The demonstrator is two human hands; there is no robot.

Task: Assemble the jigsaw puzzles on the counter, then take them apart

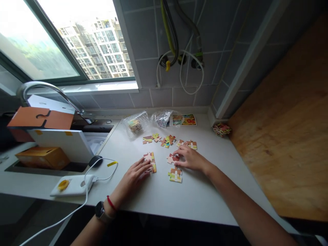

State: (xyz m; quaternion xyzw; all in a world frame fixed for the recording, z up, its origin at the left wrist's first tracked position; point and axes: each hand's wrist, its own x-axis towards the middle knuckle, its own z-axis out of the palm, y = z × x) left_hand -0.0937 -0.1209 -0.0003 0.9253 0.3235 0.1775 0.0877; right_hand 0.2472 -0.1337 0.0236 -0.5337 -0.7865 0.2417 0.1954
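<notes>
My left hand (pixel 137 171) lies with its fingers stretched out, fingertips on a few joined jigsaw puzzle pieces (pixel 153 162) in pink and yellow that it partly covers. My right hand (pixel 191 158) has thumb and fingers closed on the edge of a pink and red puzzle piece (pixel 172 158) on the counter, to the right of the joined ones. Just below that piece lies a brown, white and green puzzle piece (pixel 175 175). Beyond the hands, several loose puzzle pieces (pixel 167 140) are spread in a row, some overlapping.
On the white counter (pixel 205 201), a plastic bag of puzzle pieces (pixel 135 125), crumpled clear wrap (pixel 162 118) and a picture card (pixel 188 119) lie at the back. A stack of pieces (pixel 221 130) stands by the wooden panel. Left are a power strip (pixel 73 185), its cable and a sink with boxes.
</notes>
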